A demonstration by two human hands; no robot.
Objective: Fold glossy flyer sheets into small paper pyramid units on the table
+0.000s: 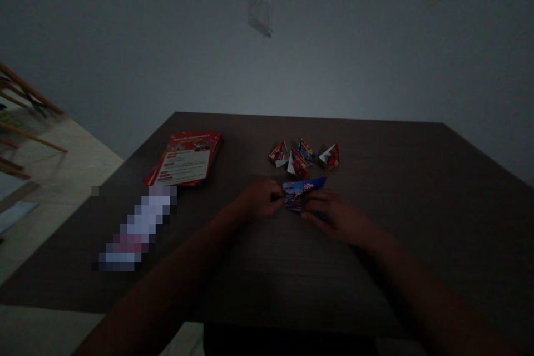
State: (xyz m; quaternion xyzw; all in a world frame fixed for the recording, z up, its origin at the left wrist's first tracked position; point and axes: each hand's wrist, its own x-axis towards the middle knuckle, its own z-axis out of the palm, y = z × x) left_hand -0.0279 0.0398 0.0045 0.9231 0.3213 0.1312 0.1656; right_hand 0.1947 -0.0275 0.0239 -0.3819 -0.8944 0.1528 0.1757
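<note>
Though dim, blue folded paper (pixel 294 190) with white markings, edge in left hand (pixel 261 198), right hand (pixel 340 218) against it, grip unclear.

The head camera looks forward and down past both hands (pixel 262 198) (pixel 340 218) across the table (pixel 417 178) toward the wall (pixel 354 67).

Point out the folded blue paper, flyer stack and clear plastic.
Folded blue paper (pixel 297 189), head view: printed face.
Flyer stack (pixel 184 163), head view: top flyer's pale panel.
Clear plastic (pixel 261 1), head view: its middle.
</note>
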